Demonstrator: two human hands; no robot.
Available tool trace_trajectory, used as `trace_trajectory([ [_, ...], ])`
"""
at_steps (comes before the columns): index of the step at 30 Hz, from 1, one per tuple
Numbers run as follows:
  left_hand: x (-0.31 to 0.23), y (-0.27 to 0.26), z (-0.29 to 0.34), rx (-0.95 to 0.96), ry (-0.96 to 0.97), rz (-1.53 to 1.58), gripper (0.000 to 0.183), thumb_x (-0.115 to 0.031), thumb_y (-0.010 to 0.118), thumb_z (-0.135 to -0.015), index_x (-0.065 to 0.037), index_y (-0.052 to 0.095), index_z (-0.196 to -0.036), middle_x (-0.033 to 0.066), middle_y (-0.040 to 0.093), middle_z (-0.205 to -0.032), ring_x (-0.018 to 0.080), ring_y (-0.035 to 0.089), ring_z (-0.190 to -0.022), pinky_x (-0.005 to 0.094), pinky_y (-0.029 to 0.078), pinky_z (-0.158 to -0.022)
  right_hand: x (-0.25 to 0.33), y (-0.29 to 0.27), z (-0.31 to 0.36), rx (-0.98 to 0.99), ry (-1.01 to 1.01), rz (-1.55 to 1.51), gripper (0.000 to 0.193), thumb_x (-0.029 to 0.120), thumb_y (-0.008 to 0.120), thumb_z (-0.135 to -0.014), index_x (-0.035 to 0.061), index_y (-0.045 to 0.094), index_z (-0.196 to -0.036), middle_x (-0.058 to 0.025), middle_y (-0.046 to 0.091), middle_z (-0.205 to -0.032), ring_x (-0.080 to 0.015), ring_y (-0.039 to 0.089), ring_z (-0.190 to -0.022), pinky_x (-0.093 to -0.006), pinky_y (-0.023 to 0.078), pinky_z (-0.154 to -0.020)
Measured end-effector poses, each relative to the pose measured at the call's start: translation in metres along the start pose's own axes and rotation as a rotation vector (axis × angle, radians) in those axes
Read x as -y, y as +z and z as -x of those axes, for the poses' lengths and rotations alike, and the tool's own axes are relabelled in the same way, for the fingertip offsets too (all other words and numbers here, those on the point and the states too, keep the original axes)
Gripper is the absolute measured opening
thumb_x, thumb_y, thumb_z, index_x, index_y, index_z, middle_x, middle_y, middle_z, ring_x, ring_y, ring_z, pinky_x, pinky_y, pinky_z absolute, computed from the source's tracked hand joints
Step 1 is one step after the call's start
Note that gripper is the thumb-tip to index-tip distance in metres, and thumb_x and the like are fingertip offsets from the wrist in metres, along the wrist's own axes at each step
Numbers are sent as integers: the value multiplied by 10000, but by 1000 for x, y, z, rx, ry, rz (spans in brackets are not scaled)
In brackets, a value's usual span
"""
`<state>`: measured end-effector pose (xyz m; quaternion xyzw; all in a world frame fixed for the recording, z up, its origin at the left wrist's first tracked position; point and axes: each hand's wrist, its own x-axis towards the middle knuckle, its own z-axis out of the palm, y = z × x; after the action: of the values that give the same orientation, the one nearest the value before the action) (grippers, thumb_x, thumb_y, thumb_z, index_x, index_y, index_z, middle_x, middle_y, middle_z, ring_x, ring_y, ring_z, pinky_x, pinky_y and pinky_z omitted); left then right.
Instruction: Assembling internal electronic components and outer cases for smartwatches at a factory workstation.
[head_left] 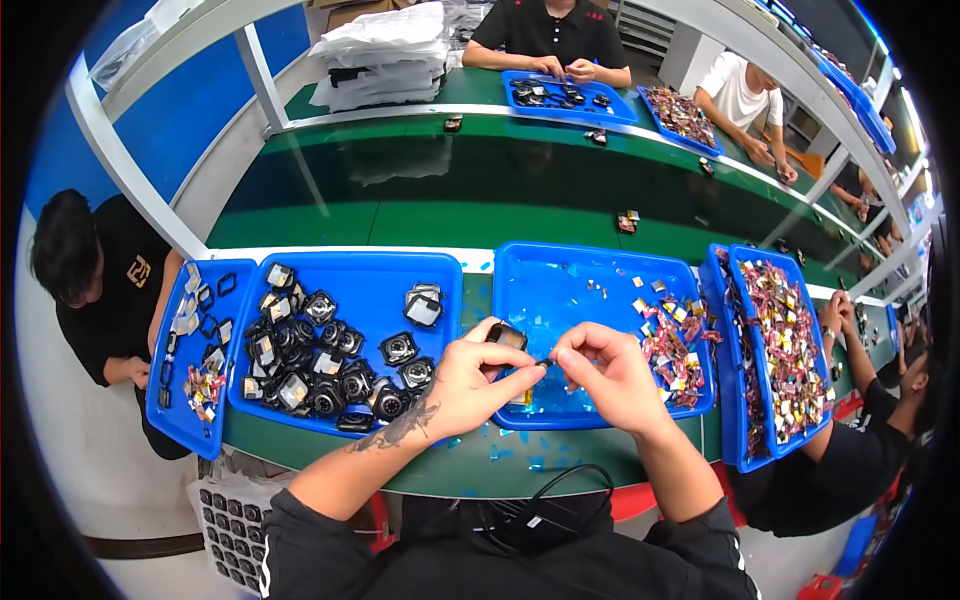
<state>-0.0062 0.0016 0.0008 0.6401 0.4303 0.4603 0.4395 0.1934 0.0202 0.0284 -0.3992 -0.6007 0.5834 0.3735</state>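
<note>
My left hand (470, 380) is closed on a small black watch-like case (507, 336) with a greyish face, held over the near left part of a blue tray (560, 268). Just to its right, my right hand (610, 380) pinches thumb and forefinger together close to my left fingertips. Whatever sits in that pinch is dark and too small to make out. Pink and silver small parts with yellow bits (675, 350) lie heaped on the tray's right side, and bits of blue film are scattered over its floor.
Left of my hands stands a blue tray (350, 262) of black watch-like cases (325, 365). Stacked blue trays (735, 400) of pink and silver parts stand at right. Beyond runs a green conveyor belt (440, 215) under a white frame. Co-workers sit left, right and opposite. A black cable (570, 480) hangs at the front edge.
</note>
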Motion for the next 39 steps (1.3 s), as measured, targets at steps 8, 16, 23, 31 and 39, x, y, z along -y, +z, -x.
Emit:
trace_trajectory([
  [8, -2, 2, 3, 43, 8, -84, 142, -124, 781, -768, -44, 738, -877, 82, 595, -984, 157, 598, -754, 275, 464, -615, -8, -5, 0, 166, 37, 153, 155, 140, 536, -977, 3, 555, -906, 15, 546, -793, -26, 469, -708, -217, 420, -568],
  [16, 7, 7, 3, -139, 282, -306, 164, -83, 779, -756, -50, 742, -913, 99, 592, -942, 178, 620, -731, 263, 490, -612, -18, -8, -10, -307, -241, 949, 154, 74, 606, -896, 42, 578, -1044, -67, 622, -809, -164, 628, -777, -295, 492, -634],
  [23, 9, 21, 7, -80, -77, 163, 144, -68, 748, -814, -13, 725, -944, 36, 518, -959, 46, 482, -686, 195, 398, -566, -15, 9, 2, -130, -225, 310, 181, 23, 656, -867, 6, 641, -1047, -75, 625, -933, -132, 614, -861, -249, 527, -706],
  [31, 3, 22, 12, -113, -32, 114, 124, -45, 705, -846, -12, 719, -964, 62, 552, -1003, 75, 546, -785, 204, 447, -633, -19, 12, 7, -109, -84, -98, 134, -15, 632, -882, -44, 630, -1012, -68, 617, -994, -127, 607, -940, -272, 551, -793],
  [39, 4, 11, 4, -85, -157, 423, 466, -5, 448, -971, -22, 359, -1428, 142, 600, -1241, 133, 604, -1038, 246, 511, -812, 0, 16, 12, -218, -295, 311, 122, -38, 656, -838, 4, 684, -949, -106, 658, -899, -153, 647, -775, -262, 521, -677],
])
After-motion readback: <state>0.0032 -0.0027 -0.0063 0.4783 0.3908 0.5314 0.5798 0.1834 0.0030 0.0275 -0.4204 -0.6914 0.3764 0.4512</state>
